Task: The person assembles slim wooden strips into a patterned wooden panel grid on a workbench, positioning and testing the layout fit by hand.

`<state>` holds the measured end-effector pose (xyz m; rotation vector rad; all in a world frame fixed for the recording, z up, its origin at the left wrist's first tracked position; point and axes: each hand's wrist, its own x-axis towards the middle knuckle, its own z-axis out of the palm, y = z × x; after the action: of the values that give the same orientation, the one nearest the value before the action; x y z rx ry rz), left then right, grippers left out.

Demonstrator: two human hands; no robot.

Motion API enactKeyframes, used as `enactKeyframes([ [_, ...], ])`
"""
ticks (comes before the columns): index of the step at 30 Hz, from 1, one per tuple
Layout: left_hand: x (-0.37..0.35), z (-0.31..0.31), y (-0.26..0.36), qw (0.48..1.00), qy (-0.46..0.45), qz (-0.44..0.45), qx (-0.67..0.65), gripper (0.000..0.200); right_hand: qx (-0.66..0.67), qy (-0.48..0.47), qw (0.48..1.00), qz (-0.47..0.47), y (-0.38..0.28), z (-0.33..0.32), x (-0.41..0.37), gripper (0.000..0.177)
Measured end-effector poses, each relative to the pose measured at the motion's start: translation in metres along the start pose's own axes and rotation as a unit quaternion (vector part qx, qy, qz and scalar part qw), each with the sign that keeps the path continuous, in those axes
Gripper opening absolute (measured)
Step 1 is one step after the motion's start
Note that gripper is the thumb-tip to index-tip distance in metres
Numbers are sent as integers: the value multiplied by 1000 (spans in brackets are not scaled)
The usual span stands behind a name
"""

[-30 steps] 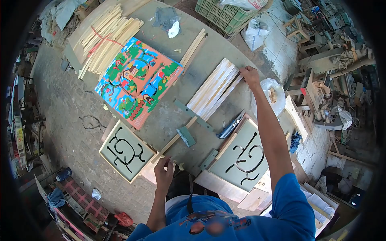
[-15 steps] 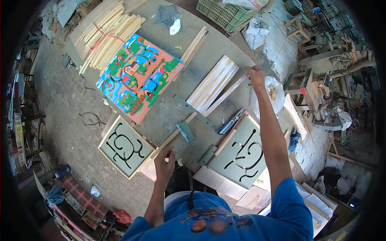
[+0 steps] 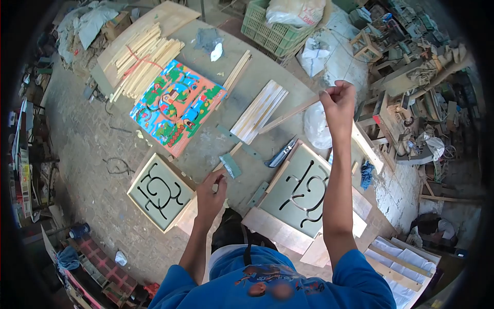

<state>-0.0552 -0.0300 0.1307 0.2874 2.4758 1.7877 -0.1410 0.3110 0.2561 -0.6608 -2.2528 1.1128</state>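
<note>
My right hand [image 3: 338, 105], raised at the right, pinches the upper end of a thin wooden strip [image 3: 289, 115]. Its lower end slants down beside a row of pale strips [image 3: 260, 110] on the table. My left hand [image 3: 211, 195] is low at the table's near edge, fingers curled at the near part of another strip [image 3: 235, 149]. Whether they grip it is hidden. A green block [image 3: 230, 165] lies across that strip, below a green metal bar [image 3: 239, 141]. Framed panels with black curved grooves stand on either side: a left panel [image 3: 149, 198] and a right panel [image 3: 288, 208].
A painted colourful board [image 3: 177, 110] and a tied bundle of wooden sticks [image 3: 141, 69] lie at the far left of the table [image 3: 206, 136]. A blue tool [image 3: 282, 153] rests by the right panel. Beyond are a green crate [image 3: 262, 33] and a plastic bag [image 3: 316, 126].
My right hand has lifted its strip away from the row, up and to the right. My left hand has moved slightly forward over the near strip. The whole view has shifted a little.
</note>
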Motion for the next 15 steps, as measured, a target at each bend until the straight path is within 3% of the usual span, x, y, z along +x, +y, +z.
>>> enactKeyframes([
  [2,5,-4,34,999,2,38,-2,23,149,-34,983,-106,-34,-40,-21,54],
  [5,20,-11,106,984,9,181,-1,24,223,-69,950,-208,-74,-105,-50,62],
  [10,6,-7,236,949,-82,299,-51,28,296,-74,903,-301,-113,-192,-111,75],
  [15,-65,27,288,906,-161,385,-71,43,331,-124,857,-374,-118,-253,-171,80],
])
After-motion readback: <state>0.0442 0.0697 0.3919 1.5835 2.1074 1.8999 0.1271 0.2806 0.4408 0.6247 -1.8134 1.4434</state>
